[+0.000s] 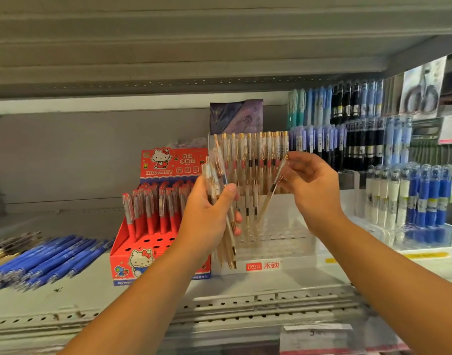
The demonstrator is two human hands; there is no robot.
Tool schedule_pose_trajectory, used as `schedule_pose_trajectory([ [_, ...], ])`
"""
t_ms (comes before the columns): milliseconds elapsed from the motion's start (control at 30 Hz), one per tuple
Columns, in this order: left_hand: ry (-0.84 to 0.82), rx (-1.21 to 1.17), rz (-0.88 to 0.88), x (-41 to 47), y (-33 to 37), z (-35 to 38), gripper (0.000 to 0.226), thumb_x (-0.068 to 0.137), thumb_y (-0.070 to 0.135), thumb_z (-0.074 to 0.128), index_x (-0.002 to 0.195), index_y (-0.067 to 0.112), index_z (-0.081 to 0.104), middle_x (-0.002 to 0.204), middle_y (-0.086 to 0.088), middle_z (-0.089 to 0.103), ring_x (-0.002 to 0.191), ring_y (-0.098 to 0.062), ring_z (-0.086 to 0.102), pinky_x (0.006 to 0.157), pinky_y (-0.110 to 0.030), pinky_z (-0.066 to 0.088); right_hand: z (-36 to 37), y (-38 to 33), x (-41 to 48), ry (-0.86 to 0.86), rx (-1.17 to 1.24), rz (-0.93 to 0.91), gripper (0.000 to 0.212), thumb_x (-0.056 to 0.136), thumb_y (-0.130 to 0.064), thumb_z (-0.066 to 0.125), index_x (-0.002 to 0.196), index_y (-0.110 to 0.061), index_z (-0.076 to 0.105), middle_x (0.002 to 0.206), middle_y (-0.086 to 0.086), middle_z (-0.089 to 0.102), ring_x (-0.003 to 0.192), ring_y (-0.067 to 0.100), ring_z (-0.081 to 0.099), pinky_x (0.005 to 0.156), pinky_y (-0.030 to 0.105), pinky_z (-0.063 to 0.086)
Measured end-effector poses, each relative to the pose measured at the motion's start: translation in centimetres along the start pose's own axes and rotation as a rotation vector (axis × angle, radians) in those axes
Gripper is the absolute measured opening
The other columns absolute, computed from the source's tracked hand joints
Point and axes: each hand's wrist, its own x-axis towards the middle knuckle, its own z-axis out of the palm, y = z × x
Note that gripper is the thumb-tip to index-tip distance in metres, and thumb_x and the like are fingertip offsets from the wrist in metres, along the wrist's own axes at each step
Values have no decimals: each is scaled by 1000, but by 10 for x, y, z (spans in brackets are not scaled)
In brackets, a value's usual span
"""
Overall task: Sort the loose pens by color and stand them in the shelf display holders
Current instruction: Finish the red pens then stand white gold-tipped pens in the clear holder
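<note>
loose blue plastic pens [50, 260] far left on grey metal shelf [245, 280] | red cardboard pen box [120, 267] right of them | clear acrylic tiered holder [284, 237] next right | before holder: left hand [207, 216] with clear-barrelled pen bundle [216, 172], right hand [312, 185] with single clear pen [269, 193]

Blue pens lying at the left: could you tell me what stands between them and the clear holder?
The red box, part-filled with red pens, as the head view shows.

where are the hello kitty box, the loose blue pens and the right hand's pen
red cardboard hello kitty box [120, 263]: head view, front panel
loose blue plastic pens [48, 260]: head view, pile's middle
clear gold-tipped pen [271, 190]: head view, mid barrel
</note>
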Motion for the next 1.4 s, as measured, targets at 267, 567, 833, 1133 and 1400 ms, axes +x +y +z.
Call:
schedule_pose_trajectory([
  [267,71,154,13,-9,-3,15,17,96,26,62,109,33,55,96,9,72,49,-12,60,44,-30,53,-8,10,3,-107,-91,53,31,90,6,62,98,-24,66,93,4,70,84,14,70,70,26,60],
  [567,103,440,118,-16,-13,11,11,96,31,61,101,39,56,68,3,68,48,-14,63,45,-28,53,5,22,-2,-224,-591,-17,22,89,-6,68,108,-16,73,90,-9,68,79,-3,60,76,8,47],
  [833,-6,446,115,-21,-12,10,18,97,28,59,107,43,54,78,-1,70,50,-21,62,43,-33,53,9,4,-18,-139,-548,-242,28,95,-19,60,122,-23,65,104,-11,62,82,1,55,78,19,50],
  [1133,-69,401,130,-22,-12,11,26,99,24,58,114,44,54,84,6,72,46,-18,62,39,-25,45,21,-10,-28,-356,-84,68,29,90,-15,68,117,-21,56,84,-1,75,83,10,72,78,30,59],
  [1400,18,434,110,-20,-14,8,15,98,30,57,109,39,54,73,4,70,43,-19,59,39,-28,46,6,-10,-13,-154,176,117,25,91,-7,66,108,-21,54,88,6,73,74,26,74,58,30,58],
])
